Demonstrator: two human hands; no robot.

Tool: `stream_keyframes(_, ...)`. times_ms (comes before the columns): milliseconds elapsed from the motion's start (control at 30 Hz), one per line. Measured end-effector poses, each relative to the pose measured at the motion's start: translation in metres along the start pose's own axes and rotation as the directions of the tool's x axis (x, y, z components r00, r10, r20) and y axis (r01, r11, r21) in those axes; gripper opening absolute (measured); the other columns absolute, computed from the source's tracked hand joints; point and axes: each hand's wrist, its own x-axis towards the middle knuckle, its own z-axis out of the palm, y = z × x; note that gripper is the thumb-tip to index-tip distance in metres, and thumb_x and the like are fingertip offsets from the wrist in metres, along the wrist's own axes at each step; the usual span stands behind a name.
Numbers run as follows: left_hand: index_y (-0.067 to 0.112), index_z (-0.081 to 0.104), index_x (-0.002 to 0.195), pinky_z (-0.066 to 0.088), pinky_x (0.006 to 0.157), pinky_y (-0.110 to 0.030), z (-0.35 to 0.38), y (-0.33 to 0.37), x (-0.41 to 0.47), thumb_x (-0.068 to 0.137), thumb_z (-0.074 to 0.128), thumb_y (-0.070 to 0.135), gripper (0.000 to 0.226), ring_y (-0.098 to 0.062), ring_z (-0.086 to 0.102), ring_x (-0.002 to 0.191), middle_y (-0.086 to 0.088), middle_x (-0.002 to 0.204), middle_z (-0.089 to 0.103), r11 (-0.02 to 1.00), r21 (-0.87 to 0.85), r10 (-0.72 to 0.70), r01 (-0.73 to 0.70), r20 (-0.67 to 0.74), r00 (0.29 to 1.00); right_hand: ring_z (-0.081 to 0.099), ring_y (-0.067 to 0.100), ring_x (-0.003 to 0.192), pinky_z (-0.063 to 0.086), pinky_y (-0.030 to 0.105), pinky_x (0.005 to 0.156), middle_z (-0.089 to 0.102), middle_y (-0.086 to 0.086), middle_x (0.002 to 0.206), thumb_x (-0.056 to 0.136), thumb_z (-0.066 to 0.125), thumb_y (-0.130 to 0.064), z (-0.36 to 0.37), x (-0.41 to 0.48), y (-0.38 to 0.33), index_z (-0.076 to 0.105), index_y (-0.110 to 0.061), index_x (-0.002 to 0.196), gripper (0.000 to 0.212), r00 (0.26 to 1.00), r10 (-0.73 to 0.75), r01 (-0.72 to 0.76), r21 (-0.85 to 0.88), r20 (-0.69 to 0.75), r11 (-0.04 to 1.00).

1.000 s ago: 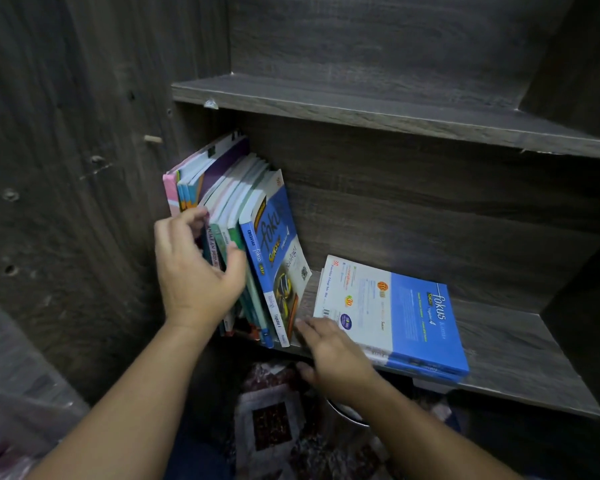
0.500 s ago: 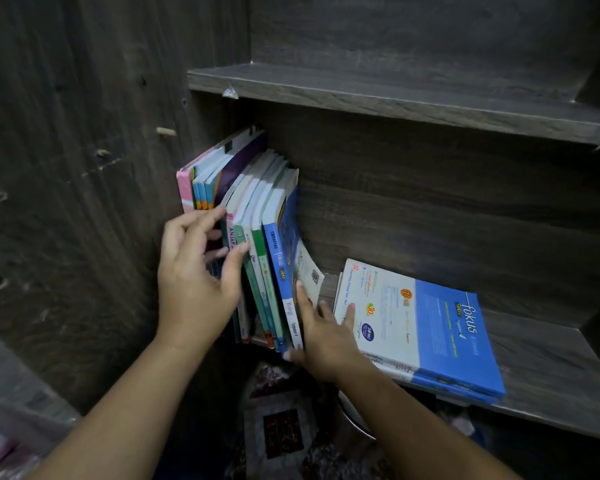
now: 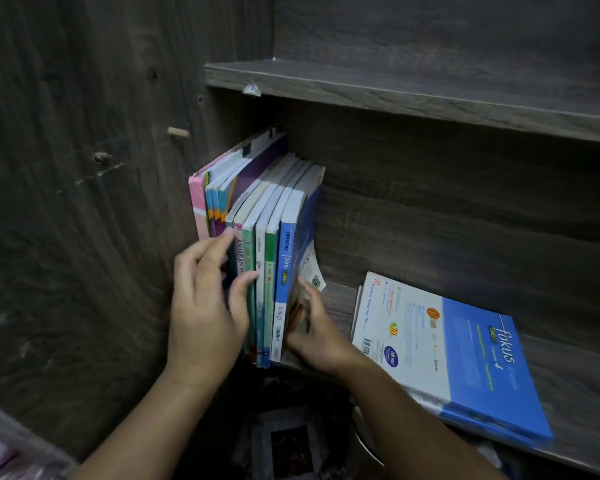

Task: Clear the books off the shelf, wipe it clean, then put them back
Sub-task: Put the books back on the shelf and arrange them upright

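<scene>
Left hand (image 3: 205,306) rests with fingers and thumb spread on the spines of the books (image 3: 257,237). These stand in a slightly leaning row at the left end of the shelf (image 3: 568,393), against the side panel (image 3: 84,202). Right hand (image 3: 312,327) presses flat on the row's blue end cover. The hands are apart, and neither curls round a book. Further right, apart from the row, a stack (image 3: 447,351) lies flat and overhangs the shelf's front edge. No cloth shows, so either clearing has not begun or the return is nearly finished; I cannot tell which. The shelf is dark woodgrain, with an upper shelf (image 3: 395,95) above and a patterned mat (image 3: 288,445) on the floor below.
</scene>
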Motion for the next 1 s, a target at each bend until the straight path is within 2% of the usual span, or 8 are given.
stream_keyframes(67, -0.001, 0.041, 0.137, 0.05, 0.093, -0.048, 0.002, -0.001, 0.0, 0.088, 0.065, 0.007, 0.056, -0.03, 0.05, 0.119, -0.011, 0.132, 0.038, 1.0, 0.019, 0.018, -0.018, 0.001, 1.0, 0.034, 0.01, 0.138, 0.042, 0.029, 0.101, 0.03, -0.003, 0.155, 0.088, 0.055, -0.003, -0.006, 0.011, -0.01, 0.034, -0.039, 0.141, 0.068, 0.988, 0.026, 0.019, 0.281, -0.154, 0.96)
stream_keyframes(133, -0.005, 0.038, 0.138, 0.042, 0.104, -0.05, 0.005, 0.0, 0.002, 0.087, 0.062, 0.008, 0.057, -0.032, 0.042, 0.128, -0.016, 0.137, 0.037, 0.992, 0.104, 0.076, -0.075, -0.004, 0.997, 0.027, 0.013, 0.141, 0.027, 0.035, 0.112, 0.029, -0.008, 0.154, 0.099, 0.046, -0.033, -0.014, 0.02, -0.017, 0.031, -0.038, 0.146, 0.049, 0.964, 0.097, 0.001, 0.367, -0.247, 0.93)
stream_keyframes(233, -0.006, 0.037, 0.138, 0.024, 0.116, -0.041, 0.007, -0.002, 0.005, 0.09, 0.058, 0.013, 0.056, -0.033, 0.032, 0.137, -0.019, 0.142, 0.036, 0.958, 0.201, 0.2, -0.202, 0.029, 0.979, 0.017, 0.008, 0.144, 0.012, 0.045, 0.119, 0.019, -0.018, 0.157, 0.074, 0.037, -0.087, -0.018, 0.03, -0.013, 0.022, -0.054, 0.145, 0.08, 0.967, 0.184, -0.108, 0.368, -0.178, 0.923)
stream_keyframes(300, -0.005, 0.036, 0.139, 0.023, 0.117, -0.041, 0.007, -0.004, 0.004, 0.091, 0.058, 0.016, 0.057, -0.033, 0.03, 0.14, -0.019, 0.146, 0.033, 0.951, 0.219, 0.21, -0.219, 0.063, 0.976, 0.013, 0.005, 0.145, 0.009, 0.048, 0.119, 0.016, -0.02, 0.158, 0.066, 0.036, -0.095, -0.011, 0.039, 0.0, 0.022, -0.06, 0.141, 0.084, 0.97, 0.221, -0.171, 0.363, -0.099, 0.916)
stream_keyframes(567, -0.002, 0.029, 0.142, 0.024, 0.117, -0.037, 0.011, -0.009, -0.001, 0.092, 0.053, 0.022, 0.06, -0.03, 0.027, 0.142, -0.016, 0.151, 0.027, 0.948, 0.247, 0.187, -0.201, 0.08, 0.979, 0.017, 0.007, 0.145, 0.01, 0.039, 0.12, 0.022, -0.013, 0.157, 0.085, 0.035, -0.077, -0.016, 0.04, -0.009, 0.026, -0.046, 0.147, 0.07, 0.986, 0.156, -0.129, 0.347, -0.052, 0.929)
stream_keyframes(733, -0.004, 0.029, 0.142, 0.024, 0.117, -0.037, 0.013, -0.01, 0.0, 0.093, 0.053, 0.023, 0.061, -0.03, 0.027, 0.142, -0.016, 0.151, 0.026, 0.944, 0.26, 0.19, -0.203, 0.071, 0.979, 0.025, 0.011, 0.142, 0.022, 0.014, 0.1, 0.026, -0.002, 0.156, 0.101, 0.038, -0.039, -0.016, 0.036, -0.021, 0.021, -0.026, 0.153, 0.056, 0.985, 0.128, -0.1, 0.23, -0.113, 0.968)
stream_keyframes(867, -0.005, 0.028, 0.142, 0.024, 0.117, -0.038, 0.011, -0.007, 0.0, 0.092, 0.056, 0.02, 0.063, -0.031, 0.028, 0.142, -0.016, 0.15, 0.026, 0.945, 0.267, 0.177, -0.187, 0.061, 0.982, 0.046, 0.014, 0.13, 0.036, 0.018, 0.095, 0.05, -0.001, 0.139, 0.098, 0.053, -0.03, -0.021, 0.022, -0.04, 0.044, -0.024, 0.141, 0.045, 0.962, 0.063, -0.055, 0.037, -0.265, 0.998)
stream_keyframes(1000, -0.011, 0.033, 0.14, 0.027, 0.116, -0.043, 0.005, 0.001, 0.003, 0.086, 0.062, 0.013, 0.066, -0.029, 0.028, 0.142, -0.022, 0.148, 0.031, 0.962, 0.206, 0.168, -0.179, 0.066, 0.983, 0.06, 0.016, 0.111, 0.046, 0.021, 0.085, 0.063, 0.002, 0.119, 0.094, 0.059, -0.03, -0.035, -0.007, -0.061, 0.05, -0.031, 0.135, 0.042, 0.976, 0.016, -0.066, -0.225, -0.218, 0.972)
